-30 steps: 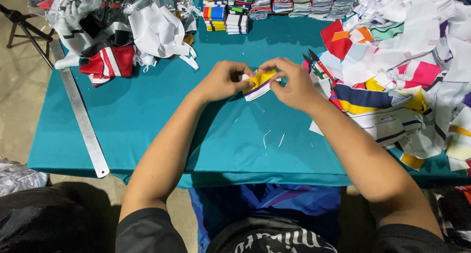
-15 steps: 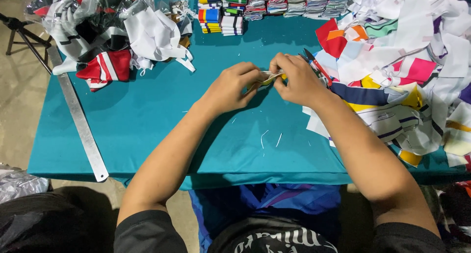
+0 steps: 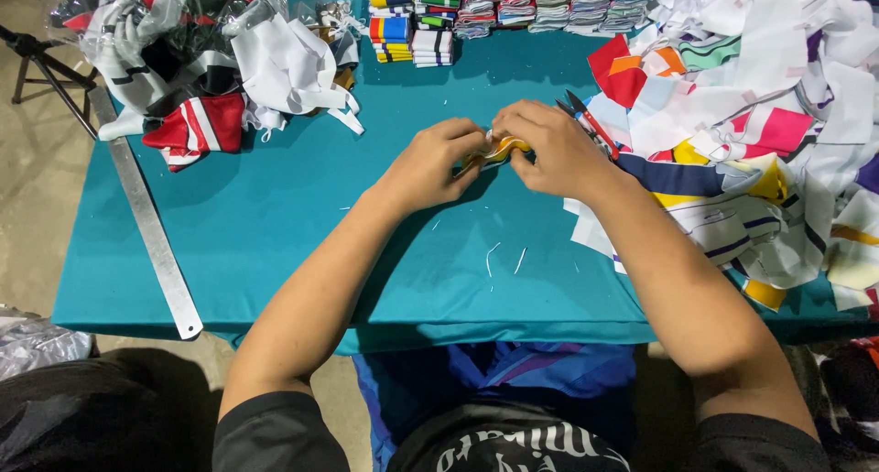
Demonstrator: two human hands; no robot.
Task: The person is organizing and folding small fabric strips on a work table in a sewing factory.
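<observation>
Both hands meet over the middle of the teal bench point(image 3: 275, 225), the left hand point(image 3: 430, 165) and right hand point(image 3: 549, 147) pinched together on a small yellow and white fabric piece point(image 3: 502, 148) held between their fingertips. Just right of that piece lie red-handled snips point(image 3: 586, 119) at the edge of a heap of coloured fabric scraps point(image 3: 760, 133). Far left of it a long metal ruler point(image 3: 146, 225) lies by a pile of red, white and black cloth point(image 3: 201, 60), and beyond it stand folded striped stacks point(image 3: 439, 14).

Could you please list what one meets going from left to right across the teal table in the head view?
Metal ruler → red-and-white fabric heap → left hand → small yellow fabric piece → right hand → pile of coloured fabric scraps.
</observation>
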